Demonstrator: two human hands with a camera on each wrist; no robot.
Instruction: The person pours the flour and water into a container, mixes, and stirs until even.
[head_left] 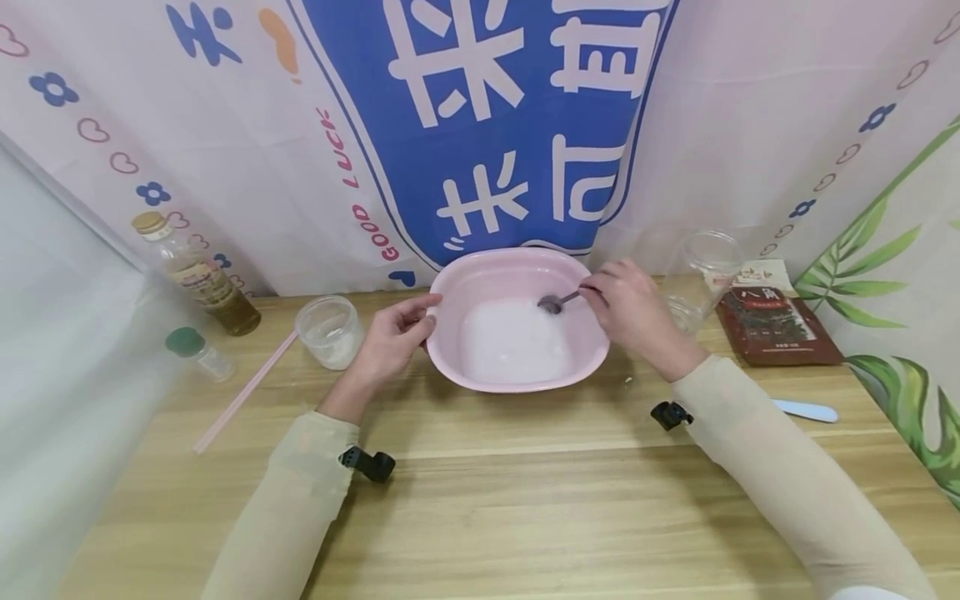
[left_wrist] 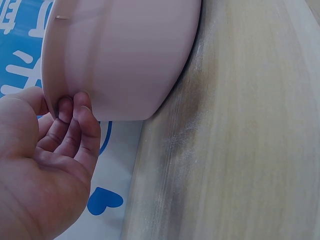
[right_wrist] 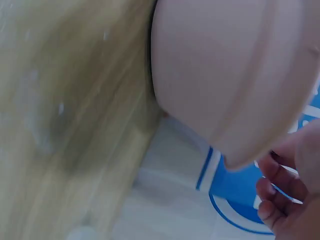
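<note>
A pink plastic basin (head_left: 517, 387) with white contents stands on the wooden table near the wall cloth. My left hand (head_left: 392, 340) pinches the basin's left rim, thumb on one side and fingertips below, as the left wrist view shows with the hand (left_wrist: 55, 150) at the basin's side (left_wrist: 130, 55). Over the basin's right edge, my right hand (head_left: 628, 310) holds a dark metal spoon (head_left: 551, 305) by its handle, its bowl at the white contents. In the right wrist view the curled fingers of the right hand (right_wrist: 295, 185) show beside the basin's rim; the spoon is hidden there.
Left of the basin are a clear tub (head_left: 330, 333) of white powder, pink chopsticks (head_left: 246, 392), an oil bottle (head_left: 210, 283) and a green-capped jar (head_left: 198, 354). To the right are a clear plastic container (head_left: 701, 279), a brown spice packet (head_left: 780, 329) and a pale blue handle (head_left: 806, 410).
</note>
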